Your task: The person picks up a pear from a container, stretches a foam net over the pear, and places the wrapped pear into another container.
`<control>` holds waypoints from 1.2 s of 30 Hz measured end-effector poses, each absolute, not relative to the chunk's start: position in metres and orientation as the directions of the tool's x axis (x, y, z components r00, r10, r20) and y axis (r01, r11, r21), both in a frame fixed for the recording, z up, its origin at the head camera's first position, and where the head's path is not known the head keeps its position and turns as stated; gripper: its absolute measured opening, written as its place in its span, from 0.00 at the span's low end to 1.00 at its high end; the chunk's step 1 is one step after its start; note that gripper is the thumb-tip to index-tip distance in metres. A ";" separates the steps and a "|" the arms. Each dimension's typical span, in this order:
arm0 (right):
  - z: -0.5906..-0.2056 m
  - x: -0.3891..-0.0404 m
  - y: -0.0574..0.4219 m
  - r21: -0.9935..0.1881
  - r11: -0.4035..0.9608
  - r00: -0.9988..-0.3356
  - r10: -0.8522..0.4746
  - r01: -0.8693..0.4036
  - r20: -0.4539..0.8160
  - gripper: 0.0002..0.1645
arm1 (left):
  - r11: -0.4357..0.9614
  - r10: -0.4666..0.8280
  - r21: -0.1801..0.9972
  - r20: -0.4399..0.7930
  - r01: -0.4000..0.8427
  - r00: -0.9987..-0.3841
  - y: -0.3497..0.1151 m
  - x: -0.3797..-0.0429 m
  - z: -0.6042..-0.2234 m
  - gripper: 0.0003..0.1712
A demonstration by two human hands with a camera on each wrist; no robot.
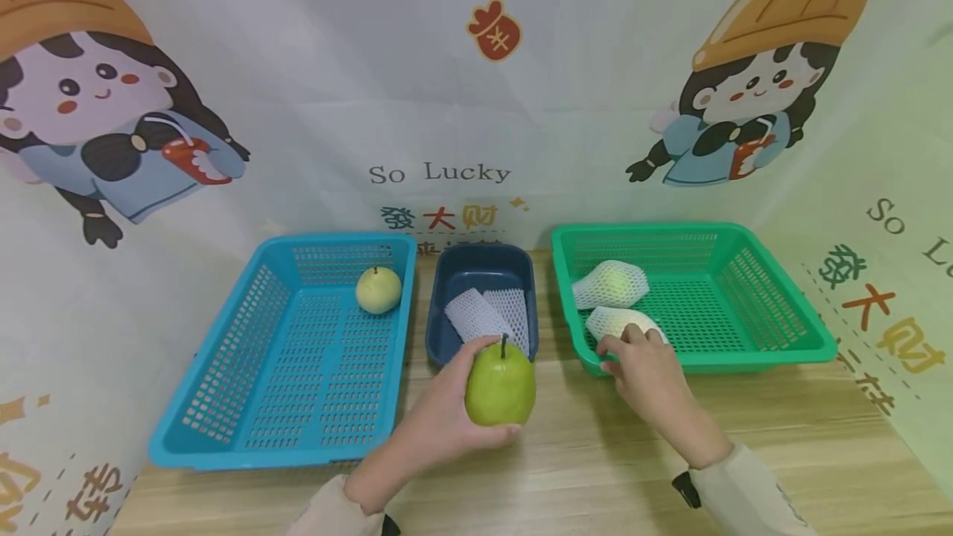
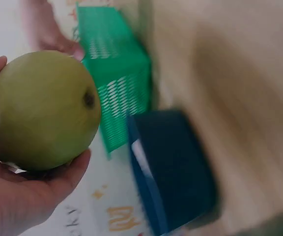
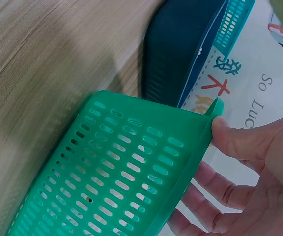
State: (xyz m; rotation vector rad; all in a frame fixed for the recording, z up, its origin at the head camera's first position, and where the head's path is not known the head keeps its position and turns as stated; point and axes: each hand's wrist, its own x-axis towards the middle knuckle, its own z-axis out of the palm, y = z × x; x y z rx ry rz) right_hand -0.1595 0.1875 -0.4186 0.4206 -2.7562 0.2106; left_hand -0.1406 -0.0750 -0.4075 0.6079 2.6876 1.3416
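My left hand (image 1: 454,404) grips a green pear (image 1: 500,385), stem up, above the table in front of the dark blue bin. From the left wrist view, the pear's (image 2: 45,110) blossom end shows, with fingers and thumb around its sides. At the near left corner of the green basket (image 1: 752,362), my right hand (image 1: 644,366) holds the rim. Its thumb (image 3: 235,140) presses the corner from outside while the other fingers reach over the inner side. Just beyond these fingers lies a pear in white foam netting (image 1: 621,323), partly covered by the hand. Behind it is another netted pear (image 1: 614,284).
The dark blue bin (image 1: 484,256) holds empty white foam nets (image 1: 476,317). To the left stands a blue basket (image 1: 283,457) with a pale yellow pear (image 1: 378,290) in its far right corner. A printed cloth (image 1: 335,89) hangs behind the wooden table (image 1: 566,470).
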 end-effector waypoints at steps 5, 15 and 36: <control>-0.418 -0.160 0.187 -0.090 0.944 -0.892 -0.266 -0.318 0.366 0.09 | 0.531 0.418 0.787 0.079 0.314 -0.905 -0.070 -0.136 -0.435 0.53; -0.418 -0.160 0.187 -0.088 0.941 -0.886 -0.272 -0.326 0.375 0.09 | 0.562 0.437 0.766 0.045 0.312 -0.898 -0.068 -0.137 -0.470 0.51; -0.418 -0.157 0.186 -0.136 0.942 -0.898 -0.239 -0.306 0.369 0.08 | 0.605 0.487 0.721 -0.001 0.337 -0.873 -0.064 -0.140 -0.476 0.53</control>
